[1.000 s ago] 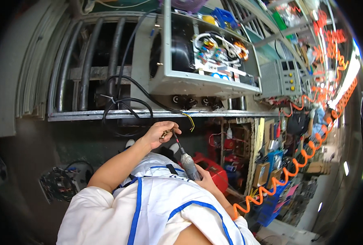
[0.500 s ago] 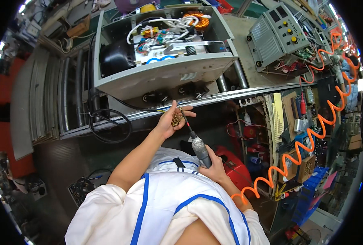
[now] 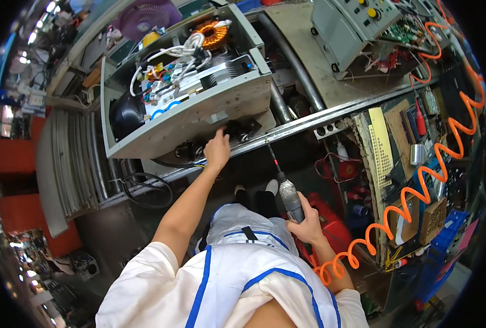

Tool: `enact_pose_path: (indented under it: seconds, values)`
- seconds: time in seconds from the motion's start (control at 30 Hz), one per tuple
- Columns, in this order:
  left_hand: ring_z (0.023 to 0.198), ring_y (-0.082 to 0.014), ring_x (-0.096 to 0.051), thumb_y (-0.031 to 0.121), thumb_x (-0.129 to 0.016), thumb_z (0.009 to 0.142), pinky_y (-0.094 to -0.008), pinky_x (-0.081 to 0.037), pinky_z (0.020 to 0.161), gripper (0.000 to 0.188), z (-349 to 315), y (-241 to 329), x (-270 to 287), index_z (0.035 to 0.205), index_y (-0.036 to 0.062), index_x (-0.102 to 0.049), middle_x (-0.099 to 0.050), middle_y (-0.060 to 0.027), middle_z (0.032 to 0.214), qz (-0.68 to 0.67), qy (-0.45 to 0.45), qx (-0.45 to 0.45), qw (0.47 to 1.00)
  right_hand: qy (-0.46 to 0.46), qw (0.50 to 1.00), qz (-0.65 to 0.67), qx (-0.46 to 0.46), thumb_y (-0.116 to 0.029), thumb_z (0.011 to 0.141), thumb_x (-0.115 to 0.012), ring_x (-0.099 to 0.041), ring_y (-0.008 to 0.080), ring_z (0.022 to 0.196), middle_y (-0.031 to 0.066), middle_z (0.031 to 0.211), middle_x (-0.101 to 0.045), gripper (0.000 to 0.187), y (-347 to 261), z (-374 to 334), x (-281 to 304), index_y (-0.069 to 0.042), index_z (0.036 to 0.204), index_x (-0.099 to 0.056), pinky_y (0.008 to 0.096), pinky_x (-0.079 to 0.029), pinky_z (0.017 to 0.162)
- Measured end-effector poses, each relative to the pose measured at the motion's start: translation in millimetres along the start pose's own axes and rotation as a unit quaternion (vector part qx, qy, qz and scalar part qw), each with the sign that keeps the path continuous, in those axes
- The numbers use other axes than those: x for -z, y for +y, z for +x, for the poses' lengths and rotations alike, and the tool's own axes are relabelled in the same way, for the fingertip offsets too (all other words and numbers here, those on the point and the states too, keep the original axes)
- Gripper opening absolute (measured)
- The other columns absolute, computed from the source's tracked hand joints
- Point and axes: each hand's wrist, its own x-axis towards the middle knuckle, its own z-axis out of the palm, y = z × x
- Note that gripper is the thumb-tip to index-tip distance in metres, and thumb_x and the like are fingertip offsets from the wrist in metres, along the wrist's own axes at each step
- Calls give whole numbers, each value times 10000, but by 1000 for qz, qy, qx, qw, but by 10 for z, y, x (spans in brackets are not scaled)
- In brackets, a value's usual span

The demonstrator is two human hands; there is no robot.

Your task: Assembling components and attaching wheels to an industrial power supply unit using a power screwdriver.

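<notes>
Two bare hands are at the near side of an open, grey sheet-metal chassis (image 3: 185, 130), which sits on a conveyor with steel rollers (image 3: 292, 63). The left hand (image 3: 217, 150) is up at the chassis's near wall, its index finger stretched toward the black fittings (image 3: 248, 130) low on that wall and the other fingers curled toward the palm; whether the fingertip touches, or the palm holds anything, I cannot tell. Nearer the wearer than the chassis and off its right end, the right hand (image 3: 307, 223) has its fingers wrapped around the grip of a power screwdriver (image 3: 290, 198), whose long bit (image 3: 274, 158) points up toward the conveyor's near rail (image 3: 308, 121); contact with the rail is unclear. Inside the chassis are a copper-wound toroidal coil (image 3: 211, 35), white cables (image 3: 183, 53) and a black rounded housing (image 3: 126, 117). A looped black cable (image 3: 169, 191) hangs below the chassis's left end. Well to the chassis's right are a coiled orange hose (image 3: 445, 167) and a grey instrument case with yellow knobs (image 3: 341, 34). Beyond its far side stands a purple fan (image 3: 146, 20).
</notes>
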Motion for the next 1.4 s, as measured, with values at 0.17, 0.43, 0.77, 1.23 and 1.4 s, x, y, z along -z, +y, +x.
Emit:
enact_pose_path:
  seconds: [0.17,0.43,0.77,1.23,1.4]
  values:
    - [848,-387,-670,477,-667,824,-478,-515,733,537,228,479,-46,1171,70,-615,-691,-215,859,127,-87,-54,987,32,998,20,-53,-107,625,-653,-583,155,673,108,782,-610,772,53,-102,-35,27,1353,-433,285,-492,680]
    - [875,-374,-677,455,-768,702,-456,-524,787,502,514,532,-458,967,38,-680,-703,-195,903,139,-111,-40,983,70,993,42,-82,-118,624,-650,-673,298,737,215,810,-625,763,10,-294,-195,66,1332,-432,341,-515,736]
    - [380,-76,-225,475,-678,846,-246,-150,369,442,374,489,119,604,190,-443,-258,83,469,-643,-335,297,621,71,991,106,-46,-99,625,-653,-542,124,735,96,824,-588,788,-100,18,-73,53,1362,-418,248,-460,745]
    - [389,-87,-329,464,-585,910,-229,-217,359,376,403,945,473,745,128,-544,-436,22,522,-717,-207,173,643,-112,993,23,16,-228,624,-662,-656,375,769,231,853,-654,764,-253,1149,749,-28,1334,-463,384,-505,766]
    - [382,-84,-338,473,-586,908,-224,-218,357,373,413,922,370,753,136,-547,-443,24,524,-720,-185,167,648,-105,994,15,25,-244,621,-665,-653,403,788,245,868,-659,777,-218,1234,746,-56,1347,-459,405,-506,777]
